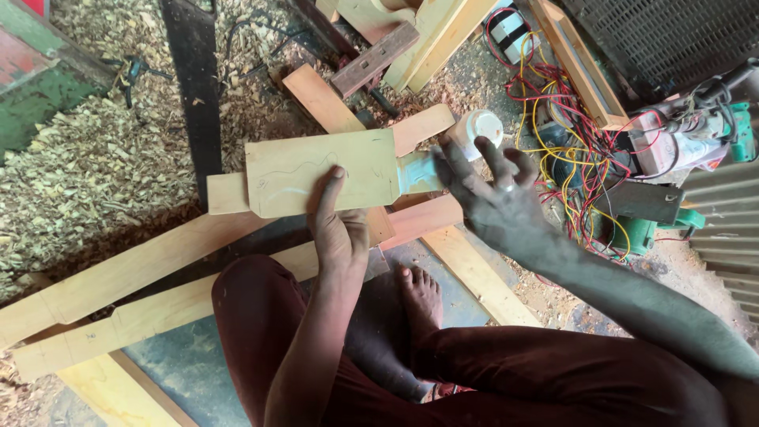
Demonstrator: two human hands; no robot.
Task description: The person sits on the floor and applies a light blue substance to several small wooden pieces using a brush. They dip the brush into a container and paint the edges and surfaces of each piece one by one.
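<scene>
Left grip (338, 229) flat on wooden panel (316, 172); right grip (490, 198) spread, blurred, empty.

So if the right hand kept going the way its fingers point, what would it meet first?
Probably the white cup: the right hand reaches up-left with fingers spread, fingertips almost at it. Depth is unclear; the teal piece below could come first.

Wood shavings (95, 166) heap to my left, tangled red and yellow wires (565, 119) beside a green power tool (700, 126) to my right.
</scene>
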